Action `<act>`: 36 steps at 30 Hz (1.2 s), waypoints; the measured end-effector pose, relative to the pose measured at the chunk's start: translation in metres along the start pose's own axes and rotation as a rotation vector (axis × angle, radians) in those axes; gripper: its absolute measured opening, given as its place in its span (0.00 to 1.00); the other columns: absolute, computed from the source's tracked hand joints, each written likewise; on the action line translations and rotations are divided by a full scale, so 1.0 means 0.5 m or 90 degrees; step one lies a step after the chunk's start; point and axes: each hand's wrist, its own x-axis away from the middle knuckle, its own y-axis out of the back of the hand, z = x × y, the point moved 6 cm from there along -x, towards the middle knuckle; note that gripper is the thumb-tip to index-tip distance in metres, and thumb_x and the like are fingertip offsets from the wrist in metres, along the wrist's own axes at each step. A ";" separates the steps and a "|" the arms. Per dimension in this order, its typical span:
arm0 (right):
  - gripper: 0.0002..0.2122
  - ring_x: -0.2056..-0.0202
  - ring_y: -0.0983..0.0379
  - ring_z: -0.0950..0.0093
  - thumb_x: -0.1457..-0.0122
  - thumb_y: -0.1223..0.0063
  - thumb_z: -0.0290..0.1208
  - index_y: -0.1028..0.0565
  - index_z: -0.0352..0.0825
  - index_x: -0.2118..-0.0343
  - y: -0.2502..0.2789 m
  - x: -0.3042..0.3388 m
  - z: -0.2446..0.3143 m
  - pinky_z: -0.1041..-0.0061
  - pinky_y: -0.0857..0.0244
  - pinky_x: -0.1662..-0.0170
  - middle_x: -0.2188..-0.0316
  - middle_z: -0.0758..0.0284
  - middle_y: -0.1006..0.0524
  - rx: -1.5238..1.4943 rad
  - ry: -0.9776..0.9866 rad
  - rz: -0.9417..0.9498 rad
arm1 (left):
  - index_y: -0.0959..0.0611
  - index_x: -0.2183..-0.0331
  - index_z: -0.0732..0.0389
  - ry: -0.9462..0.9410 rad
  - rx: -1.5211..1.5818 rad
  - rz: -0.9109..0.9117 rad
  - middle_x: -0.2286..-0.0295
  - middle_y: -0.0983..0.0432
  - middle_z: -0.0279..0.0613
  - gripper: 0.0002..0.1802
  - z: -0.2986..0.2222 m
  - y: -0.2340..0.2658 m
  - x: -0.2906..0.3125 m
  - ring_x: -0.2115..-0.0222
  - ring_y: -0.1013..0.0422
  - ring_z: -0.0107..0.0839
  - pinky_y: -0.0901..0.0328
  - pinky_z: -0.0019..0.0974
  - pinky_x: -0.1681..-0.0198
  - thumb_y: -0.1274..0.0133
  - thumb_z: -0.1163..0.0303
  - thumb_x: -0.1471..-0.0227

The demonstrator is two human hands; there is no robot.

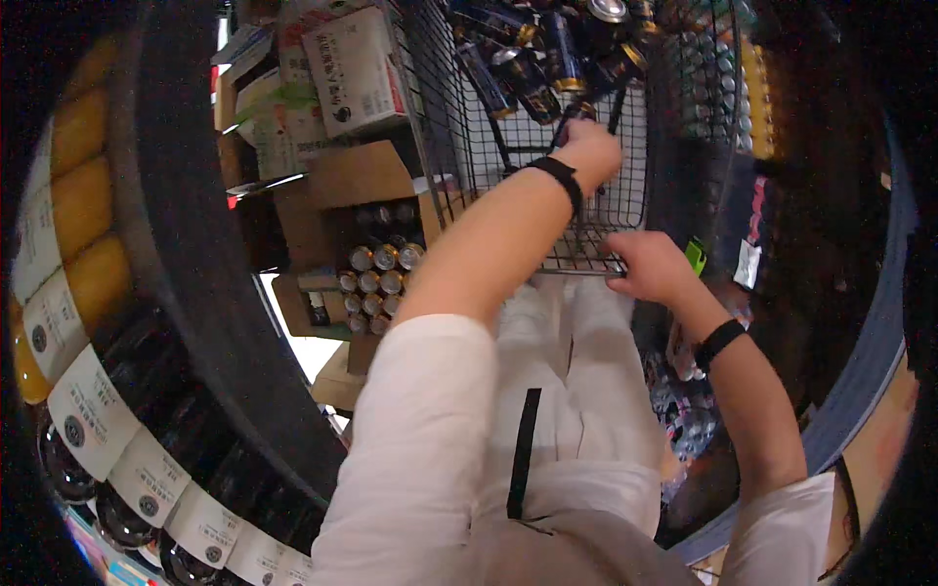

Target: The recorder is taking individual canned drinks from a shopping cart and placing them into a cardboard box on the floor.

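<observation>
A wire shopping cart (625, 176) stands in front of me, with dark blue cans (562, 54) lying in a loose heap at its far end. My left hand (591, 151) reaches down into the basket, its fingers closed around a dark can (575, 113) at the near side of the heap. The back of that hand hides much of the can. At the cart's near rim, my right hand (653, 266) is curled over the wire edge, thumb below. Black bands circle both my wrists.
Left of the cart, an opened cardboard box (362, 178) holds upright cans (386, 257); white cartons (352, 73) are stacked beyond it. Yellow bottles (88, 190) and dark bottles (93, 410) with white labels line the left shelf. Plastic-wrapped goods (689, 410) sit at right.
</observation>
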 end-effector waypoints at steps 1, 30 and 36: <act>0.19 0.63 0.24 0.58 0.60 0.32 0.35 0.24 0.37 0.63 -0.005 0.001 -0.002 0.61 0.30 0.59 0.69 0.61 0.22 -0.004 -0.004 -0.004 | 0.15 0.56 0.57 0.052 -0.014 0.039 0.53 0.21 0.48 0.17 0.017 -0.031 -0.024 0.53 0.25 0.49 0.31 0.59 0.55 0.45 0.65 0.48; 0.18 0.62 0.23 0.60 0.56 0.33 0.38 0.26 0.39 0.64 -0.020 0.018 -0.038 0.60 0.29 0.60 0.67 0.64 0.22 -0.046 0.008 0.038 | 0.16 0.59 0.43 -0.203 -0.335 0.051 0.62 0.18 0.30 0.16 0.000 -0.158 -0.144 0.56 0.24 0.33 0.42 0.45 0.46 0.40 0.53 0.51; 0.19 0.61 0.24 0.58 0.58 0.33 0.37 0.26 0.37 0.63 -0.011 0.006 -0.022 0.59 0.29 0.59 0.68 0.62 0.22 -0.012 0.012 0.032 | 0.13 0.64 0.55 -0.044 -0.046 0.119 0.66 0.17 0.40 0.30 0.033 -0.049 -0.026 0.61 0.21 0.41 0.27 0.46 0.59 0.30 0.45 0.68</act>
